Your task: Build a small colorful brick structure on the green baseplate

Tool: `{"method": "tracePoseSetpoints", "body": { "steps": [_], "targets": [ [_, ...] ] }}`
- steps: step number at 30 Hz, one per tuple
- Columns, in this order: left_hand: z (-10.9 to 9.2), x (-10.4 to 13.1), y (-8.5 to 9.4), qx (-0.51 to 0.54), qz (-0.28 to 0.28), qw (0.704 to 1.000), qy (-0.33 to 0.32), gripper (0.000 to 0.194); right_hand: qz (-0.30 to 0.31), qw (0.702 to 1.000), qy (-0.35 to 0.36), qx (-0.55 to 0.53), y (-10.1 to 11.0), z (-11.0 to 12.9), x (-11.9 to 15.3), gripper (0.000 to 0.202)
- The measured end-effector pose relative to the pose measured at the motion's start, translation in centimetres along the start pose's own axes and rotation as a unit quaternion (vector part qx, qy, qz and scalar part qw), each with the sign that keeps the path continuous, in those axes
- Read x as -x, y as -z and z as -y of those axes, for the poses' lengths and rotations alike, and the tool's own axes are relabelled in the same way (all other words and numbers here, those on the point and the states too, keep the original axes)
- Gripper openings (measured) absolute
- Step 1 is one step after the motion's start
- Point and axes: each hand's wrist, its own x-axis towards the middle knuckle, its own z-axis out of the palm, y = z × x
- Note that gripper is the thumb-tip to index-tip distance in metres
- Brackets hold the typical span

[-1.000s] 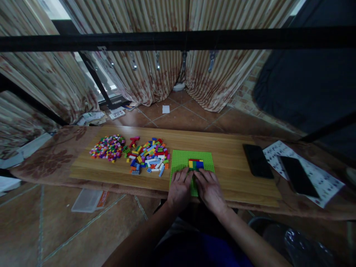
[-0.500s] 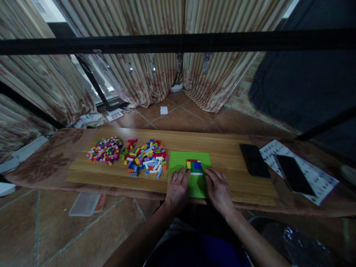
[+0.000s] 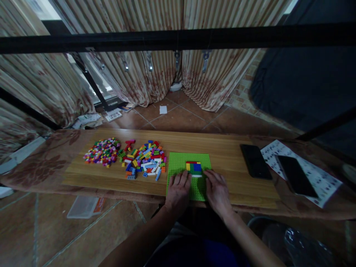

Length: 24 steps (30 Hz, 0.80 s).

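A green studded baseplate [image 3: 175,160] lies on the wooden board in front of me. On it sits a flat block of building bricks [image 3: 197,168] in red, yellow, blue, green and white. My left hand [image 3: 178,188] rests on the plate's left part, its stretched fingertips just below and left of the bricks. At the plate's right edge lies my right hand [image 3: 217,188], fingers loosely extended and the fingertips near the bricks' lower right corner. Nothing shows in either hand; the undersides of the fingers are hidden.
Left of the plate lie a loose heap of larger bricks [image 3: 148,159] and a heap of small bricks [image 3: 102,151]. On the right are a black phone [image 3: 255,161], a second phone [image 3: 296,175] and a printed sheet [image 3: 328,185]. A dark bar [image 3: 178,40] crosses above.
My view has shifted slightly. The left fingertips have drawn a little back from the bricks; the right hand has hardly moved. The brick block looks the same.
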Motion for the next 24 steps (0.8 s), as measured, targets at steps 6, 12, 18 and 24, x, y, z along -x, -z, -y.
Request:
{"method": "tracePoseSetpoints", "body": {
  "steps": [6,12,18,24],
  "targets": [
    [-0.3,-0.2,-0.3,-0.046,0.011,0.999,-0.014,0.045,-0.002,1.0,0.007,0.011,-0.5,0.3,-0.1,0.036],
    [-0.2,-0.1,-0.4,-0.043,-0.012,0.999,-0.023,0.042,-0.005,1.0,0.005,0.004,-0.5,0.4,-0.4,0.036],
    [-0.2,-0.5,0.1,-0.034,-0.013,0.999,-0.015,0.041,-0.028,0.999,-0.016,-0.013,0.6,-0.3,-0.3,0.037],
    [-0.1,-1.1,1.0,-0.005,0.035,0.999,0.005,0.042,-0.029,0.999,-0.036,-0.02,1.6,-1.0,0.3,0.036]
  ]
}}
